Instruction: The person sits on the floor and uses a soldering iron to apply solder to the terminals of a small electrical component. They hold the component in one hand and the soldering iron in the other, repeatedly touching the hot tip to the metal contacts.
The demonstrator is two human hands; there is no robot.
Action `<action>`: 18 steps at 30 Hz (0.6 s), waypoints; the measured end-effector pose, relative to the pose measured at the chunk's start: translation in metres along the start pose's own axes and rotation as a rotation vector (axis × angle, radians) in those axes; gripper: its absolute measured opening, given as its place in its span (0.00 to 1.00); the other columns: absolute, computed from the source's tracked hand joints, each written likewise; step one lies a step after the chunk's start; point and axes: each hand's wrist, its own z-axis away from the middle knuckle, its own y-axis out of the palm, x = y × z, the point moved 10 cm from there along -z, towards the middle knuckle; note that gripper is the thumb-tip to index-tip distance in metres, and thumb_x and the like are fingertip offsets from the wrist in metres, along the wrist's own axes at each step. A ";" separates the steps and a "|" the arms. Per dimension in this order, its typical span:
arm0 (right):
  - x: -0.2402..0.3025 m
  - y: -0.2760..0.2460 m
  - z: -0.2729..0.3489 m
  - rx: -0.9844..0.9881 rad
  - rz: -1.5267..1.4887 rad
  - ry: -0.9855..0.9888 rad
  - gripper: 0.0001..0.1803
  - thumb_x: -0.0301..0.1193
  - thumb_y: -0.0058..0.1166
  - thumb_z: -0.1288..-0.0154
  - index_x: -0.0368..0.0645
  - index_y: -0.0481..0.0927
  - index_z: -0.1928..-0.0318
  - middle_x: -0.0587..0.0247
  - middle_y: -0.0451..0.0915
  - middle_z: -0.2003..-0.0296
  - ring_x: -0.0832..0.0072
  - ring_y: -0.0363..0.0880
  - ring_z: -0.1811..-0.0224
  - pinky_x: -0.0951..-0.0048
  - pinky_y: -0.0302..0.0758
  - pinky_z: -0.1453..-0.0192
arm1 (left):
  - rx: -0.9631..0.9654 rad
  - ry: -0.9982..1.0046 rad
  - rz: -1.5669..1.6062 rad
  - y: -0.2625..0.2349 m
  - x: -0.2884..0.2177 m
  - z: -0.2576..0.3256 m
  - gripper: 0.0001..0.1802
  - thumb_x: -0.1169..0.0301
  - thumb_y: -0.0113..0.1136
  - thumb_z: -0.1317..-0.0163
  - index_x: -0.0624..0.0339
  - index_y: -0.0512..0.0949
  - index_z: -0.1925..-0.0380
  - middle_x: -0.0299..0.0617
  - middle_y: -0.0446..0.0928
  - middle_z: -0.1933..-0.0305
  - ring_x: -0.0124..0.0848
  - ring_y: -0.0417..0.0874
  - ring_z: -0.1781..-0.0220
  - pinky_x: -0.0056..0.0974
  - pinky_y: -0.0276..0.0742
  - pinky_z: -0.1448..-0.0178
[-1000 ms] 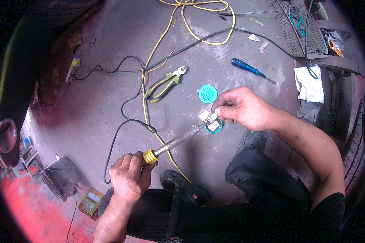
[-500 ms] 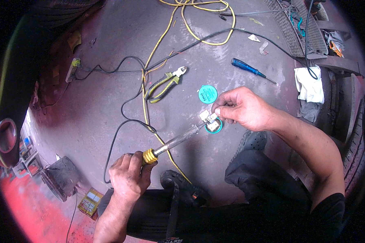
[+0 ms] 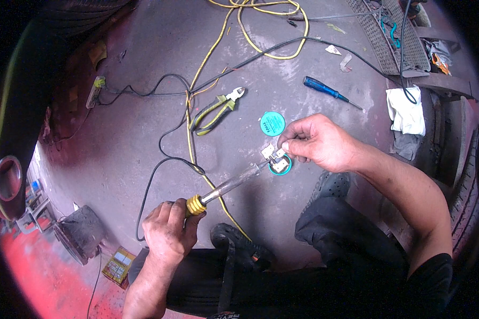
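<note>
My left hand (image 3: pixel 170 228) is wrapped round the yellow handle of a soldering iron (image 3: pixel 230 187), whose metal barrel slants up to the right. Its thin tip meets a small white part with metal bits (image 3: pixel 268 152), which my right hand (image 3: pixel 324 141) pinches between thumb and fingertips. Just below that part stands a small round teal tin (image 3: pixel 289 170), open, partly covered by the part and my fingers. What lies inside the tin is hard to make out. A round teal lid (image 3: pixel 272 124) rests on the floor beyond my right fingertips.
Pliers with green-black handles (image 3: pixel 214 115) and a blue screwdriver (image 3: pixel 325 87) lie on the grey floor. Yellow cable (image 3: pixel 201 66) and black cable (image 3: pixel 164 139) run across it. My shoes (image 3: pixel 239 247) are close below. A white cloth (image 3: pixel 407 111) lies at right, near a perforated metal step (image 3: pixel 380 37).
The small white part has tilted slightly over the tin at the iron's tip. Both hands keep almost the same place and grip.
</note>
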 end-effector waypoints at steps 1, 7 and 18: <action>0.000 0.000 0.000 -0.004 0.010 0.002 0.12 0.30 0.59 0.27 0.31 0.86 0.55 0.55 0.89 0.65 0.74 0.87 0.62 0.67 0.82 0.53 | 0.001 -0.001 0.000 0.000 0.000 0.000 0.21 0.65 0.80 0.48 0.64 0.81 0.60 0.43 0.78 0.73 0.41 0.83 0.74 0.45 0.78 0.71; 0.000 0.000 0.001 -0.008 0.014 0.023 0.12 0.30 0.59 0.27 0.31 0.86 0.55 0.56 0.89 0.64 0.75 0.87 0.61 0.68 0.82 0.52 | -0.007 -0.019 0.020 -0.001 -0.001 0.000 0.21 0.67 0.80 0.49 0.63 0.81 0.59 0.45 0.79 0.73 0.44 0.83 0.74 0.46 0.78 0.70; -0.003 0.001 -0.001 0.003 -0.010 0.016 0.12 0.30 0.59 0.27 0.31 0.86 0.55 0.56 0.89 0.64 0.75 0.87 0.61 0.68 0.82 0.52 | 0.016 -0.011 -0.002 0.000 -0.002 0.000 0.21 0.65 0.80 0.48 0.64 0.81 0.60 0.45 0.80 0.72 0.41 0.85 0.72 0.44 0.80 0.70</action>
